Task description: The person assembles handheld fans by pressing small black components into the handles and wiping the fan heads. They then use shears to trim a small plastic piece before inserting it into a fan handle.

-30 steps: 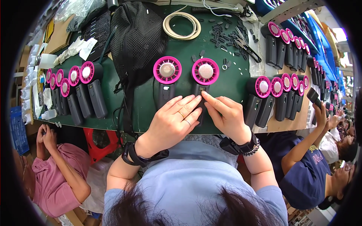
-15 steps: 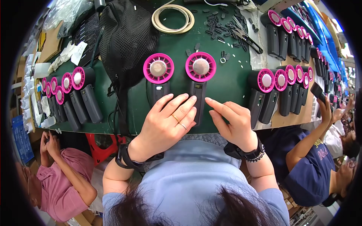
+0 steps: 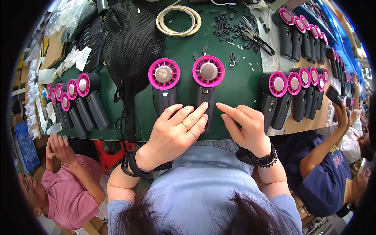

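Two handheld fans lie side by side before me, each with a pink ring, a round silver centre and a dark grey handle. My left hand (image 3: pixel 176 125) reaches over the lower handle of the left fan (image 3: pixel 164 74), partly hiding it. Its fingers are stretched out, and a fingertip rests on the handle of the right fan (image 3: pixel 208 71), just below a small display window (image 3: pixel 206 91). To the right of that handle is my right hand (image 3: pixel 246 123), its index finger extended and thumb apart, holding nothing. A small light shows on the left fan's handle.
More fans stand in groups at left (image 3: pixel 83 85) and right (image 3: pixel 278 84). A black mesh bag (image 3: pixel 133 43) lies at left, tape rolls (image 3: pixel 179 20) at the back. Small black parts (image 3: pixel 223 28) and scissors (image 3: pixel 258 38) lie back right. Co-workers sit on both sides.
The whole view has shifted slightly. My hands keep nearly the same pose by the right fan. At the left, the co-worker's hands have come closer together near the table edge.
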`<action>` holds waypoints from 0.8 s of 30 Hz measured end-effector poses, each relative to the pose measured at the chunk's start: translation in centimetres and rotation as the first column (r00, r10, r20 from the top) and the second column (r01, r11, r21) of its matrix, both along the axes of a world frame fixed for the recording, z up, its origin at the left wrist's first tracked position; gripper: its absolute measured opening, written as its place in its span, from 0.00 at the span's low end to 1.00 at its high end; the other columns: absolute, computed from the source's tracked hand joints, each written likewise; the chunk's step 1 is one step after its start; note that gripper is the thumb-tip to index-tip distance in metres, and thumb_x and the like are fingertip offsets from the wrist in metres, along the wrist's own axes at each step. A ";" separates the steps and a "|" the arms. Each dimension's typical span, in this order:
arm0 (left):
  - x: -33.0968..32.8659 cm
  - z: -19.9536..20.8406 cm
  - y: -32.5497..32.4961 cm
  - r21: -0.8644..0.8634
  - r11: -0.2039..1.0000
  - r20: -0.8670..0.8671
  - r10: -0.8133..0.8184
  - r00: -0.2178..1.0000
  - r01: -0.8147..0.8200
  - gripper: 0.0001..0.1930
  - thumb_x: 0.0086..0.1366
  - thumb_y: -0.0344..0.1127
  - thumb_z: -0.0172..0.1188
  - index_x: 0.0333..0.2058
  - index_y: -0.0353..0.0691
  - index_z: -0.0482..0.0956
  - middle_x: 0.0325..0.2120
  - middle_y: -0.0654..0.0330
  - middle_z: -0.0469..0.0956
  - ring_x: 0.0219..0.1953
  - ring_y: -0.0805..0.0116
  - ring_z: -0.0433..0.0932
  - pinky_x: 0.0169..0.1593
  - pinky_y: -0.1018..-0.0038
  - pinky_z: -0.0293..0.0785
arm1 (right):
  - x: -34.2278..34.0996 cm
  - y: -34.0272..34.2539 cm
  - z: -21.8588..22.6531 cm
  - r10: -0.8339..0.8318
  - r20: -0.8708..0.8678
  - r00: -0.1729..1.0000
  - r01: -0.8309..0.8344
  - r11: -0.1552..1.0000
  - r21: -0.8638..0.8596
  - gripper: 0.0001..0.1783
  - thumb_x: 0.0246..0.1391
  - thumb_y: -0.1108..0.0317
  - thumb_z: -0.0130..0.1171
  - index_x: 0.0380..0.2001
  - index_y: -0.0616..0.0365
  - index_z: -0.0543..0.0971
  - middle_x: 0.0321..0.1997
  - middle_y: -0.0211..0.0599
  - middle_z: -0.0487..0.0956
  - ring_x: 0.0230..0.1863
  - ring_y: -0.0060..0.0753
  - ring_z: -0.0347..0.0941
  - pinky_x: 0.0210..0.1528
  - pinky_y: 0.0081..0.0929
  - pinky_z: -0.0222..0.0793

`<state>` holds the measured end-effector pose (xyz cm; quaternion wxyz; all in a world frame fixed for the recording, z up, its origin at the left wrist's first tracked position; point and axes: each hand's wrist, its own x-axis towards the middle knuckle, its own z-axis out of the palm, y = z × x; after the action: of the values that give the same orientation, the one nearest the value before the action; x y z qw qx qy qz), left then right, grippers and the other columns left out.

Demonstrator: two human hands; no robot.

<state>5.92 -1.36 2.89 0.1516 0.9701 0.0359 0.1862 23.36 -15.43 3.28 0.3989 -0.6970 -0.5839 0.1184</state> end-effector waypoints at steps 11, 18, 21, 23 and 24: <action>-0.2 0.2 -0.3 -0.003 1.000 0.012 0.010 1.000 -0.010 0.14 0.57 0.34 0.63 0.42 0.38 0.81 0.51 0.58 0.78 0.45 0.64 0.76 0.52 0.66 0.72 | -0.3 -0.3 -0.1 -0.018 -0.012 1.000 0.018 1.000 0.024 0.17 0.49 0.80 0.62 0.44 0.60 0.82 0.18 0.34 0.70 0.16 0.29 0.66 0.19 0.25 0.60; -0.3 0.2 -0.1 -0.044 0.999 0.002 0.001 1.000 -0.001 0.20 0.54 0.33 0.66 0.48 0.40 0.79 0.53 0.60 0.77 0.50 0.61 0.75 0.55 0.63 0.70 | -0.3 -0.1 -0.2 -0.029 -0.038 0.999 0.031 0.999 0.043 0.16 0.50 0.80 0.62 0.44 0.60 0.82 0.18 0.35 0.71 0.17 0.29 0.67 0.20 0.25 0.61; -0.4 -0.1 -0.2 -0.038 0.999 0.007 -0.004 1.000 0.004 0.20 0.55 0.34 0.66 0.48 0.40 0.79 0.53 0.61 0.77 0.51 0.61 0.75 0.56 0.62 0.70 | -0.4 -0.3 -0.2 -0.056 -0.032 0.998 0.057 0.998 0.033 0.16 0.50 0.80 0.62 0.44 0.60 0.82 0.19 0.35 0.72 0.18 0.29 0.68 0.21 0.25 0.63; -0.4 -0.1 -0.2 -0.034 0.999 0.008 -0.008 1.000 0.009 0.20 0.55 0.34 0.66 0.48 0.40 0.79 0.53 0.61 0.77 0.51 0.61 0.75 0.56 0.62 0.69 | -0.6 -0.2 -0.3 -0.060 -0.032 0.998 0.061 0.998 0.034 0.16 0.50 0.80 0.62 0.44 0.60 0.82 0.19 0.36 0.72 0.18 0.29 0.68 0.21 0.25 0.63; -0.3 -0.1 -0.1 -0.040 0.999 0.005 -0.007 1.000 0.007 0.20 0.55 0.34 0.66 0.48 0.40 0.79 0.53 0.61 0.77 0.51 0.61 0.75 0.57 0.62 0.69 | -0.5 0.0 -0.3 -0.057 -0.033 0.998 0.058 0.998 0.030 0.16 0.50 0.80 0.61 0.44 0.60 0.82 0.20 0.36 0.73 0.18 0.29 0.69 0.21 0.24 0.63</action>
<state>5.63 -1.46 2.79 0.1716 0.9665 0.0357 0.1873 22.85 -15.41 3.02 0.4219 -0.7054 -0.5591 0.1090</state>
